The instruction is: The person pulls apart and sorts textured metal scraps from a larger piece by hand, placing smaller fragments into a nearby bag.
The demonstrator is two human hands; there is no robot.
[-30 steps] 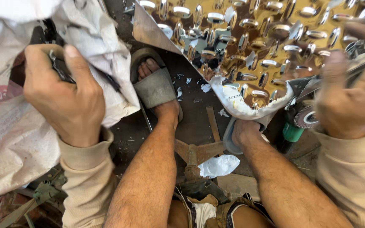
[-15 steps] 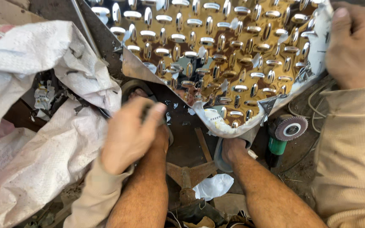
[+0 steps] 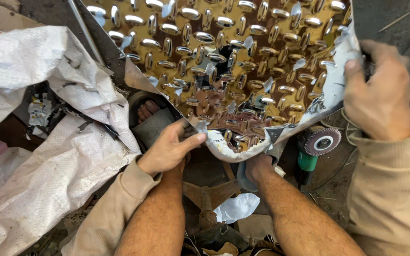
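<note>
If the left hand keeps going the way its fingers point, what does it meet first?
The left hand points right, already at the lower edge of the gold embossed metal sheet; that edge comes first, though depth is unclear.

A gold, mirror-bright sheet (image 3: 224,61) is seen, patterned with rows of raised silver ovals and backed with torn white film at its edges. White woven sacks (image 3: 48,156) are marked by grey smudges and a faint red print. A grinder (image 3: 312,149) is coloured green, with a grey-pink disc. Beige sleeves (image 3: 385,189) are worn, and a grey sandal (image 3: 155,125) is shown.
</note>
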